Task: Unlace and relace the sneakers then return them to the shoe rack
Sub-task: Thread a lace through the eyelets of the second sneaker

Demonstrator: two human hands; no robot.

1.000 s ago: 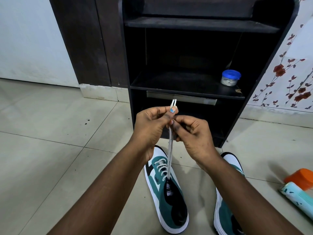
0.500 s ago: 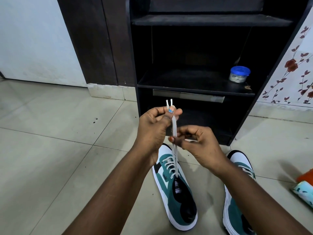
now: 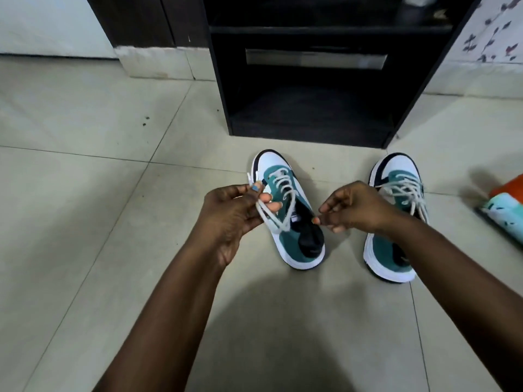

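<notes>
Two teal, white and black sneakers stand on the tiled floor, toes toward the black shoe rack. The left sneaker is laced with a white lace whose two ends run slack up to my left hand, which pinches them together beside the shoe. My right hand hovers just right of that sneaker with fingers curled, thumb and forefinger close together; I see no lace in it. The right sneaker is laced, its laces loose, partly behind my right wrist.
A teal patterned bottle with an orange object behind it lies on the floor at the right edge. A dark door frame stands left of the rack. Floral wallpaper covers the right wall.
The view tilted down. My left hand dropped with the lace ends from in front of the rack to beside the sneaker, slackening the lace. My right hand let go and moved right.
</notes>
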